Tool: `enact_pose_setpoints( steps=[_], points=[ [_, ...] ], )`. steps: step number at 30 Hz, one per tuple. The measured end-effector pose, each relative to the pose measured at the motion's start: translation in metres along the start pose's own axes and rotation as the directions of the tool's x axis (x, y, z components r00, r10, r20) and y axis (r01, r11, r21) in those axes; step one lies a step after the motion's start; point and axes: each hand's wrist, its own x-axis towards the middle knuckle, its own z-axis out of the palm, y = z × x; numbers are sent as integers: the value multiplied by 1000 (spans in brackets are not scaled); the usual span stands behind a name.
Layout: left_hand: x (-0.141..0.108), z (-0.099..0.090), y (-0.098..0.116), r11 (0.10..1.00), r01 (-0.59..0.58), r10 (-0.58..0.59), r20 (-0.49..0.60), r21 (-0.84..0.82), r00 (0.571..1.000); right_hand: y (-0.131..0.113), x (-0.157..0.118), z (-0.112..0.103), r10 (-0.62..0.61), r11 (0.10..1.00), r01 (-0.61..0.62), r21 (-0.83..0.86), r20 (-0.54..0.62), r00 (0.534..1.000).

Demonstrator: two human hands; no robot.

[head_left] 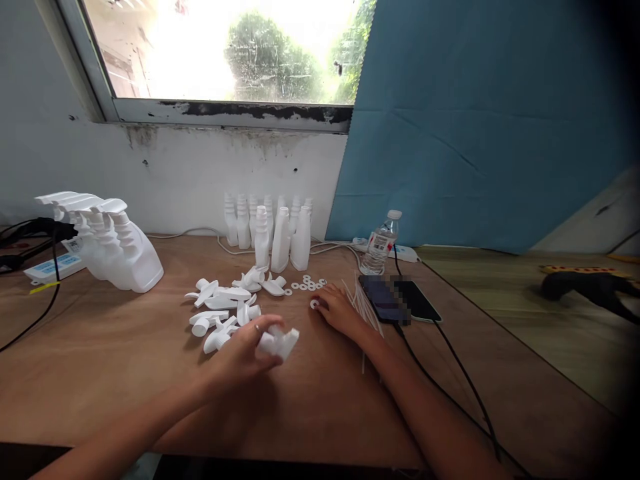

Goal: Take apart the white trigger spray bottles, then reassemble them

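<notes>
My left hand (250, 350) is closed around a white trigger spray head (280, 341), held above the front middle of the table. Behind that hand lies a loose heap of similar white spray heads (220, 300). Further right, my right hand (340, 310) pinches a small white washer (315, 304) between thumb and fingertips, low over the wood. A little beyond it several more flat white washers (306, 285) are scattered. Thin white tubes (367, 313) lie beside and partly under my right wrist.
White bottles without heads (281, 240) stand at the back by the wall. Bottles fitted with spray heads (135, 257) stand at left. On the right are a water bottle (381, 247), two phones (415, 300) and black cables (465, 373). A power strip (55, 268) lies far left.
</notes>
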Motion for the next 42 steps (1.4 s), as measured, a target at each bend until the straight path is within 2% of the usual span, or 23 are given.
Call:
enact_pose_setpoints(
  steps=[2,6,10,13,15,21,25,28,32,37,42],
  points=[
    [24,10,-10,999,36,-36,-6,-4,999,-1,0,-1,-9,1000,10,23,-20,1000],
    [48,20,-28,1000,-14,15,-44,10,999,-5,1,-4,-38,997,42,60,-63,997],
    [45,18,-37,996,-63,66,-55,63,996,-20,2,-7,-51,992,69,106,-164,985],
    [38,17,-42,993,-74,78,-33,93,996,-39,2,-9,-146,973,191,128,-295,944],
    [35,18,-45,995,-61,65,-47,80,997,-51,0,-8,-242,951,292,105,-342,908],
    [36,21,-48,999,-42,40,-108,-20,993,-72,-3,3,-420,889,456,48,-313,852],
    [37,21,-49,995,-73,64,-133,-63,989,-73,-2,7,-510,849,527,44,-199,837],
    [35,22,-49,997,-38,28,-137,-68,990,-73,-2,4,-488,863,501,64,-145,861],
    [31,22,-46,999,26,-30,-137,-29,990,-75,-3,2,-445,879,460,129,-129,886],
    [31,22,-43,997,-41,46,-90,62,995,-74,-4,3,-407,903,417,105,-103,907],
    [32,23,-48,998,-51,53,-103,25,993,-74,-4,3,-416,902,422,91,-79,906]
  ],
)
